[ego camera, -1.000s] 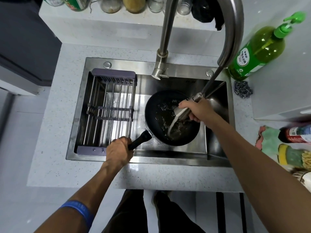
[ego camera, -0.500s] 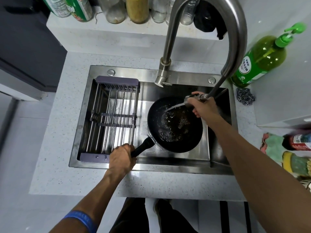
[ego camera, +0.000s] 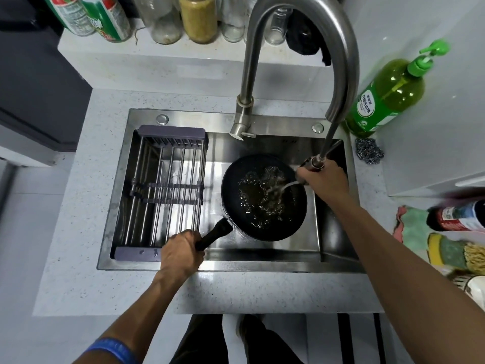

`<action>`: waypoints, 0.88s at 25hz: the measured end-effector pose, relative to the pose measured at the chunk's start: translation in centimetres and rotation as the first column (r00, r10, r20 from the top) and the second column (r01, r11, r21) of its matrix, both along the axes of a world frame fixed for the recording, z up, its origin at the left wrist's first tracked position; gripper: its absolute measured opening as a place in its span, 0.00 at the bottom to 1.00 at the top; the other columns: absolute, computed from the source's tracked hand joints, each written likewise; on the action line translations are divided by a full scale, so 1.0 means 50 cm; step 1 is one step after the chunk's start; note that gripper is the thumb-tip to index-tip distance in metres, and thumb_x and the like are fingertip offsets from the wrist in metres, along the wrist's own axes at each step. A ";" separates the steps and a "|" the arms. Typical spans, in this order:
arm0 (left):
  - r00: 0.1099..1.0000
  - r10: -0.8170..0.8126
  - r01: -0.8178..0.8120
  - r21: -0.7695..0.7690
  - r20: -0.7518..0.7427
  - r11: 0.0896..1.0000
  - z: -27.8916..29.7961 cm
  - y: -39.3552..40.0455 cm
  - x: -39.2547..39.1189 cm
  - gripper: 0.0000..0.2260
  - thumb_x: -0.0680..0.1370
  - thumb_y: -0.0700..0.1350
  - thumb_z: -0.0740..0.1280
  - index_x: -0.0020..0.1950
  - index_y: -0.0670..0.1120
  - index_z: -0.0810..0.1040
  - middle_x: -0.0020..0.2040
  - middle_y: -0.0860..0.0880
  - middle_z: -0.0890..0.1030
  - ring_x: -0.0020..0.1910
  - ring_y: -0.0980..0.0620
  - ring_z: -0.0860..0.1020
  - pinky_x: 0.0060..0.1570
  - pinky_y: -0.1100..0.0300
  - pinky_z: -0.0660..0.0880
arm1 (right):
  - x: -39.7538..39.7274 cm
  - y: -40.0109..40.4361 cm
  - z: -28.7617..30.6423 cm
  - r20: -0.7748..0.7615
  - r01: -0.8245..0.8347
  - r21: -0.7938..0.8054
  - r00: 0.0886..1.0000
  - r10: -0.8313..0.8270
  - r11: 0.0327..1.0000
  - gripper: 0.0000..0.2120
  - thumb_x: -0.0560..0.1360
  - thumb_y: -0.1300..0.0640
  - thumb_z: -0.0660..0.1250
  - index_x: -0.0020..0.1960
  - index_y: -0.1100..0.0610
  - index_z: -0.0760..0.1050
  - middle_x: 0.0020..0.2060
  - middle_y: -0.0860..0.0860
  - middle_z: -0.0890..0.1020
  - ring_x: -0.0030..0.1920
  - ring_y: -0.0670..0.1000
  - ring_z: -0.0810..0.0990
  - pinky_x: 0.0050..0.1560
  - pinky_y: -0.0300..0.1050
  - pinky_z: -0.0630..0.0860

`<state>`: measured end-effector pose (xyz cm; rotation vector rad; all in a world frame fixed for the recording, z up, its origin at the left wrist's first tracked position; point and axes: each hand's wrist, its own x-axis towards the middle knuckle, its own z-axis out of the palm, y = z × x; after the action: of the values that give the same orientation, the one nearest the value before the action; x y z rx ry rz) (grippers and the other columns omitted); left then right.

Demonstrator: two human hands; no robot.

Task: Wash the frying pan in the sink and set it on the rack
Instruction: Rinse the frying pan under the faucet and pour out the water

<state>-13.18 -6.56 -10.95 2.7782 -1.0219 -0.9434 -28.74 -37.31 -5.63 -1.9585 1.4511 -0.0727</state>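
Rinsing step: the pan [ego camera: 263,198] sat in the sink [ego camera: 262,258], left hand [ego camera: 181,254] fingers wrapped round its handle [ego camera: 214,233], right hand [ego camera: 324,179] gripping the sprayer [ego camera: 313,164]. Best practice: tilt pan, sweep jet across residue, rack [ego camera: 165,190] next

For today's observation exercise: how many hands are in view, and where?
2. The left hand grips the frying pan by its handle near the sink front rim; the right hand holds the sprayer head above the pan's right side. No others show.
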 end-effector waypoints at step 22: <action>0.989 -0.148 0.147 0.047 0.027 0.988 -0.089 -0.109 -0.062 0.20 0.76 0.49 0.63 0.66 0.44 0.66 0.54 0.47 0.76 0.51 0.48 0.77 0.49 0.56 0.74 | -0.171 0.084 -0.123 0.126 0.445 0.478 0.819 -0.560 0.758 0.11 0.77 0.50 0.68 0.53 0.57 0.80 0.32 0.49 0.79 0.27 0.47 0.73 0.24 0.38 0.68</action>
<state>-16.28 -12.01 -15.38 2.7932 -1.2417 -0.9533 -37.31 -33.12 -11.81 -1.1113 1.6174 -0.2274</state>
